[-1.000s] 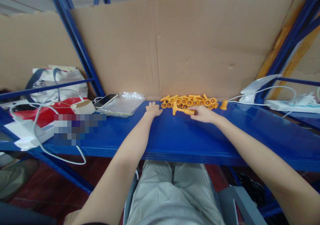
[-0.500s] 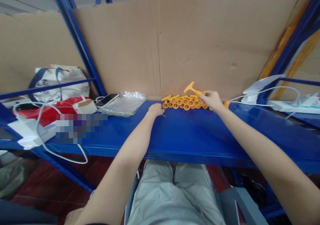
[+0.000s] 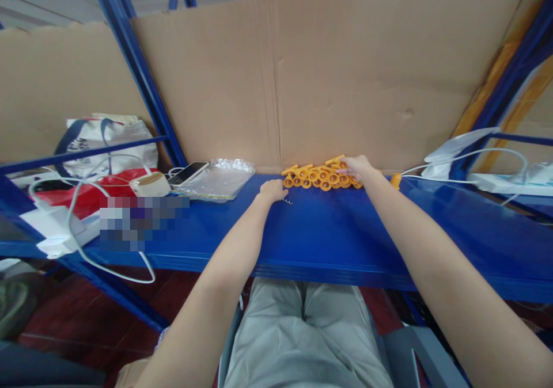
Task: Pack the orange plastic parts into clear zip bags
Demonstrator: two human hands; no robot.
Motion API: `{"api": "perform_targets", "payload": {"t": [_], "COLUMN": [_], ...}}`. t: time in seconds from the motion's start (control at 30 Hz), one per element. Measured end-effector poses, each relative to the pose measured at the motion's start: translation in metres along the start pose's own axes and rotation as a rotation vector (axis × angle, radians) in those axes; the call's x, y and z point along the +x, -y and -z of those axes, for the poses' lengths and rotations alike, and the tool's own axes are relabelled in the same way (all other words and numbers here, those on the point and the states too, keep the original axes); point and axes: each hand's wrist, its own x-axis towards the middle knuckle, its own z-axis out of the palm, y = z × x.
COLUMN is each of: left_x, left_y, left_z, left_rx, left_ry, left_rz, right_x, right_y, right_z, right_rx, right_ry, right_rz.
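Note:
A stacked row of yellow T-handled corkscrews (image 3: 313, 175) lies at the back of the blue shelf, their round hollow ends facing me. My right hand (image 3: 358, 168) is at the upper right of the stack, its fingers closed around a yellow corkscrew (image 3: 334, 160) on the top layer; the fingers partly cover it. At the stack's left end, my left hand (image 3: 273, 190) rests low over the shelf with fingers curled. A metal spiral (image 3: 287, 202) sticks out beside those fingers, and its other end is hidden by the hand.
One more yellow piece (image 3: 396, 181) stands right of the stack. Clear plastic bags (image 3: 220, 179) and a phone (image 3: 191, 172) lie to the left, near white cables and a power strip (image 3: 56, 227). Behind rises a cardboard panel (image 3: 345, 77); a blue post (image 3: 142, 83) stands at left.
My right hand has lowered the yellow corkscrew, held raised and tilted before, onto the top of the stack. My left hand has hardly moved. The view has shifted slightly.

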Motion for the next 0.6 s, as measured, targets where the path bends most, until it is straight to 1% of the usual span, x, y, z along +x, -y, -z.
{"api": "perform_targets", "payload": {"t": [0.1, 0.2, 0.3, 0.37, 0.43, 0.5, 0.53, 0.6], "left_x": [0.0, 0.0, 0.001, 0.002, 0.003, 0.003, 0.004, 0.004], "left_y": [0.0, -0.001, 0.0, 0.0, 0.0, 0.0, 0.0, 0.0], "left_z": [0.001, 0.0, -0.001, -0.002, -0.002, -0.002, -0.003, -0.003], "left_rx": [0.0, -0.008, -0.02, -0.019, -0.017, -0.018, -0.018, -0.017], "left_ry": [0.003, -0.004, -0.016, -0.016, -0.012, -0.012, -0.013, -0.011], "left_rz": [0.003, 0.001, 0.007, 0.009, 0.009, 0.005, 0.003, 0.004], "right_x": [-0.003, -0.006, -0.002, 0.002, 0.006, 0.009, 0.01, 0.013], "right_y": [0.003, 0.006, 0.007, 0.003, -0.007, -0.024, -0.034, -0.056], "right_z": [0.005, 0.014, 0.031, 0.049, 0.071, 0.092, 0.102, 0.116], "right_rx": [-0.07, -0.139, -0.199, -0.259, -0.381, -0.517, -0.6, -0.749], "right_ry": [0.047, 0.038, -0.055, -0.141, -0.284, -0.415, -0.445, -0.417], "right_rz": [0.026, 0.078, 0.16, 0.242, 0.304, 0.341, 0.341, 0.307]}}
